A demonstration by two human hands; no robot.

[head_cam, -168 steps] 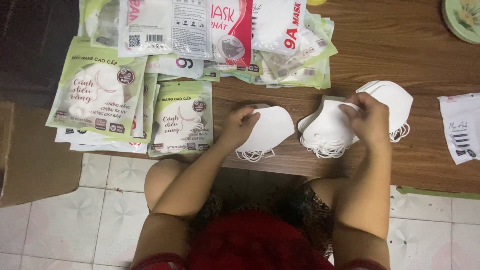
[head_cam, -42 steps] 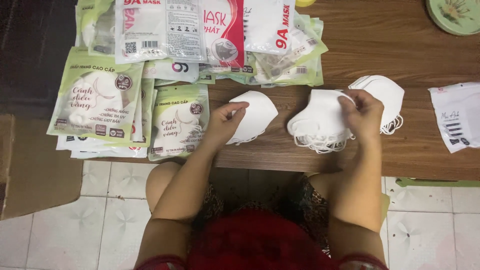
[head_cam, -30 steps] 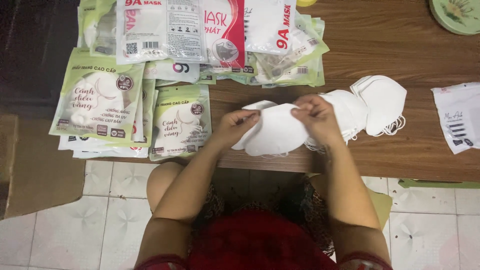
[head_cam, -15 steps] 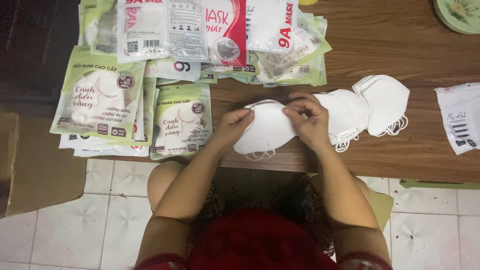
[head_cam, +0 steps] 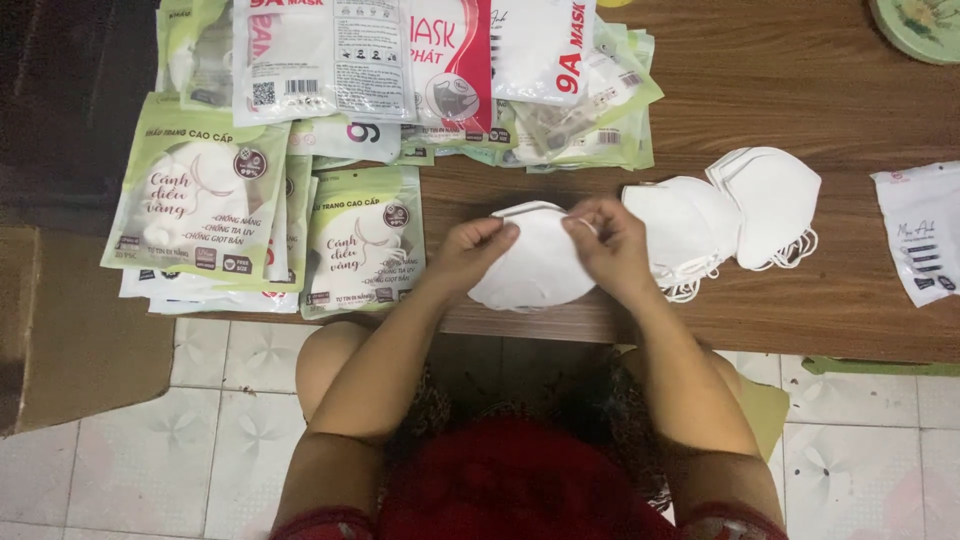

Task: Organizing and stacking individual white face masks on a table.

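1. Two hands: left hand [head_cam: 470, 255], right hand [head_cam: 612, 250].
2. One white mask [head_cam: 535, 268] held between them.
3. One pile of loose white masks [head_cam: 730, 210]; exact number unclear.
4. Green mask packets [head_cam: 200, 195]: several, overlapping.
5. One green plate [head_cam: 915, 25].

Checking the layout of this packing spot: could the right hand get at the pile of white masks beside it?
Probably yes. The right hand holds a white mask together with the left hand, and the pile of masks lies just to its right on bare table, nothing between.

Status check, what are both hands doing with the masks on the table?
Left hand and right hand both pinch one white mask. Mask pile to the right, apart. Nothing in the way.
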